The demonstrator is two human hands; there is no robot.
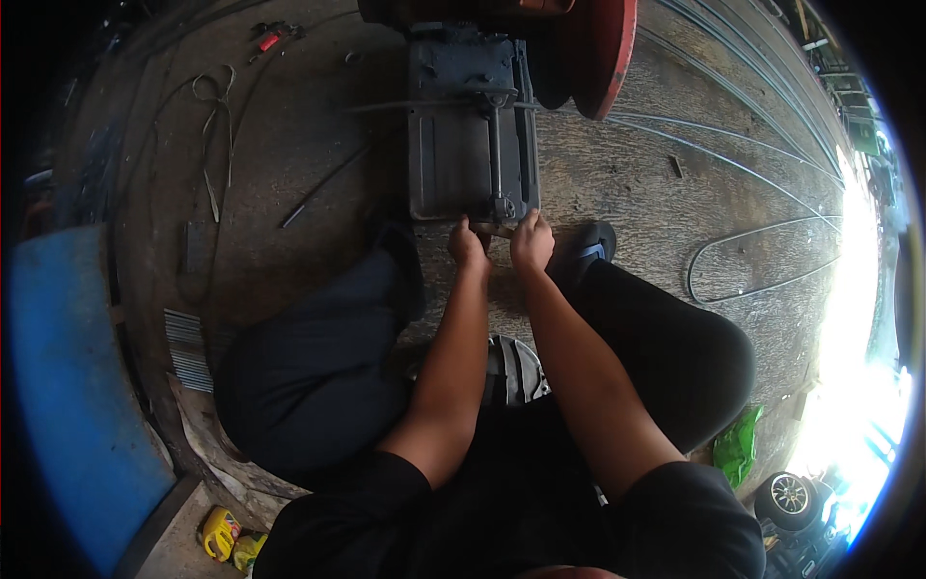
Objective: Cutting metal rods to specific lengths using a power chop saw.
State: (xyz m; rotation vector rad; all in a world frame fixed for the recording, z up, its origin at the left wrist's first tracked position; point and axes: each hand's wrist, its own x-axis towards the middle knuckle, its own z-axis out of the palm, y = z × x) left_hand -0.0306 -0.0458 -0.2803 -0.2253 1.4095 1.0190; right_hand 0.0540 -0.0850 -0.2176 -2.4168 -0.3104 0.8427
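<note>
Between my knees stands a cut-off saw with a dark metal base and a red guard at its upper right. A long screw runs along the base to a vise jaw, beside which a thin metal rod lies crosswise. At the base's near edge, my left hand and my right hand are both closed on a short crank handle at the screw's end. My fingers hide most of the handle's ends.
Long metal rods spread over the worn floor at the right, with a bent rod nearer. On the left lie a strap, a dark bar, several short cut rods and a red-handled tool. A blue panel stands beyond.
</note>
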